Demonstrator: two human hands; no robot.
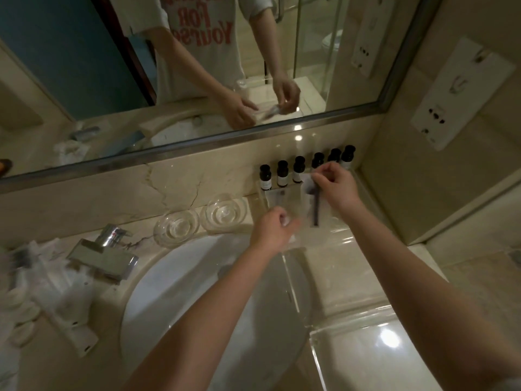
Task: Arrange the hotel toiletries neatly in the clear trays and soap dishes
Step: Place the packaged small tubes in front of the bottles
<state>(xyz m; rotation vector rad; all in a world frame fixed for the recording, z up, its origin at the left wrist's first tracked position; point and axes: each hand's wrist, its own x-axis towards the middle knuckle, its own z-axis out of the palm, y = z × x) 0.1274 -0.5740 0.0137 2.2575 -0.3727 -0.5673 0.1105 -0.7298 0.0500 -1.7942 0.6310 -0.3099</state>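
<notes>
— Sachet (315, 210), dark stick inside: where?
— Over clear tray (261, 194), right of sink, just near bottles (298, 169). Right hand (335, 187) pinches its far top corner; left hand (270, 225), fingers curled, pinches near edge.
— Handling?
— Light, limp, slick film, likely. Better gripped on the stiff stick through the wrap.

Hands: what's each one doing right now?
Left hand: grips the near corner of the packet.
Right hand: pinches the same packet's far end.
</notes>
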